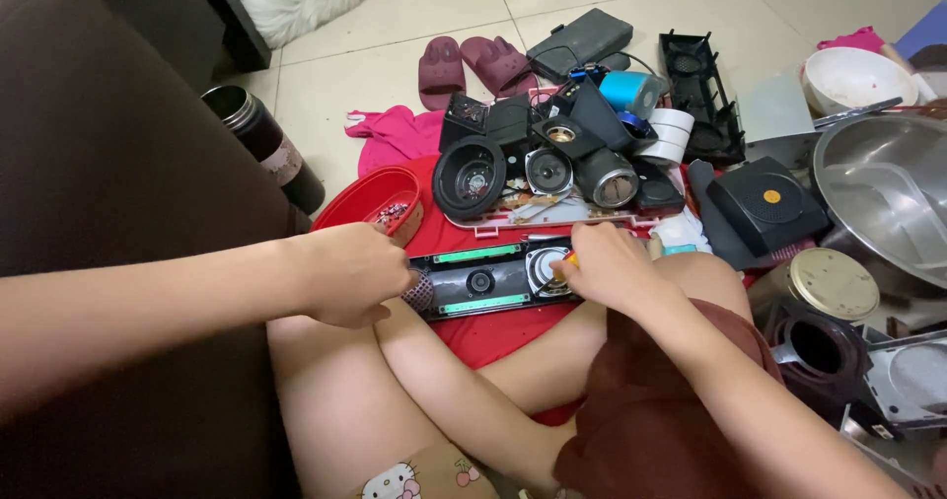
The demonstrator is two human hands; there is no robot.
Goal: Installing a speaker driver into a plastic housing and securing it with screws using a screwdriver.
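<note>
Lying near on the red mat, the long black speaker panel (490,280) shows green strips and round cones, its left end clenched in the left hand (347,274), while the right hand (604,265) hides whatever its grip holds.

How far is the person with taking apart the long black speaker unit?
Done: several round loose speaker cones lie piled on the red tray, and small screws fill the red bowl. In hand: the left hand steadies the long black speaker unit; the right hand works at its round driver. Left: that driver is not yet out.
</note>
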